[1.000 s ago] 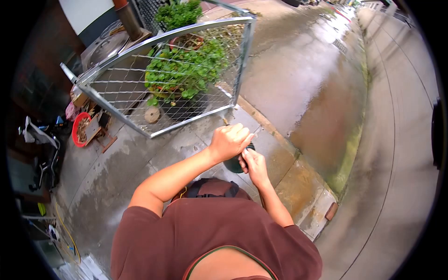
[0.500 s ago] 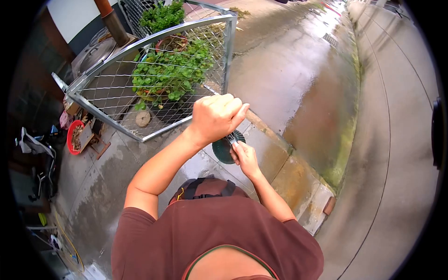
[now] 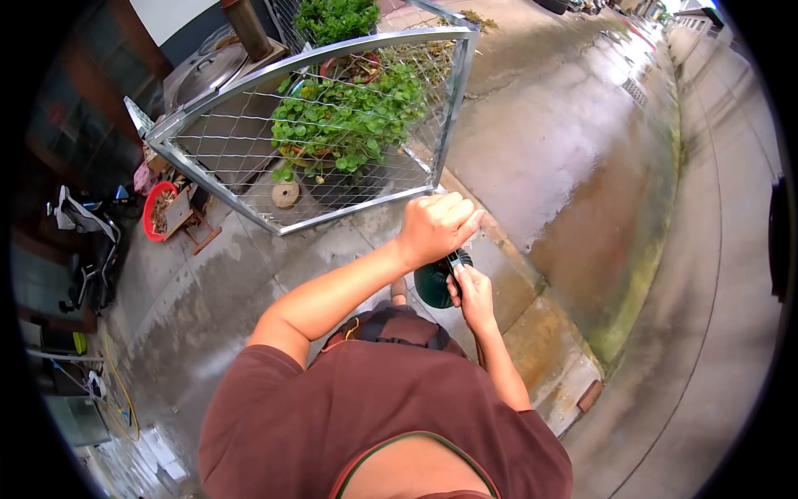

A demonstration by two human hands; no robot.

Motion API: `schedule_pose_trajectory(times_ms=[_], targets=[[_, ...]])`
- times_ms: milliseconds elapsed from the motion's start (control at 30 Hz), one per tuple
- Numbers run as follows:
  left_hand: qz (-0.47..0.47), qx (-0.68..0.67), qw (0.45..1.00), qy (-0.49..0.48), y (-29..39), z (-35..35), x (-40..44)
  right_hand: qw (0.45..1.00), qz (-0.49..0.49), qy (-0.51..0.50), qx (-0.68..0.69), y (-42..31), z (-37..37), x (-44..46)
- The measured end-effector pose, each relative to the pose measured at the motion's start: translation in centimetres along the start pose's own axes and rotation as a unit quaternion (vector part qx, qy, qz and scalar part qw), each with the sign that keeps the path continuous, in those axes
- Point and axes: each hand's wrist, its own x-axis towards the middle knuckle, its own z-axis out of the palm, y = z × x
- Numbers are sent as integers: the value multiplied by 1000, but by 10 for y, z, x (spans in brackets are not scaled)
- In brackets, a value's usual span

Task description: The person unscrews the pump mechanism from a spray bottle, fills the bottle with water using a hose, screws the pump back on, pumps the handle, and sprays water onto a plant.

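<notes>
My left hand [image 3: 438,227] is closed in a fist in front of me, above my right hand; whatever it grips is hidden under the fingers. My right hand [image 3: 471,293] is closed around a narrow dark handle with a metallic strip [image 3: 455,261], which runs up toward the left fist. Below and behind the hands shows a round, dark green, ribbed thing [image 3: 432,285]. Its kind is unclear, and I cannot tell whether it joins the handle.
A metal-framed mesh gate [image 3: 287,226] stands ahead, with a leafy potted plant [image 3: 345,121] behind it. To the left are a red basin [image 3: 152,218] and a parked scooter [image 3: 93,249]. A low kerb [image 3: 515,262] borders wet ground [image 3: 573,224]; a brick [image 3: 590,396] lies at right.
The view has shifted, so the gate, basin and both hands appear farther right. Both hands keep their closed grip, left above right. A foot now shows beside the green thing.
</notes>
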Motion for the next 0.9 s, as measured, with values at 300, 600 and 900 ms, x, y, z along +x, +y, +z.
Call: schedule_pose_trajectory(times_ms=[300,600,900], targets=[[-3,-49,999,-11,-42,-17,70,999,-21,-23,41,-56,-14,71],[-388,-195,900,-22,-160,33,-11,990,13,-79,120,-156,-19,130],[-454,-678,567,-112,-147,42,13,974,37,-180,130,-250,-18,191]])
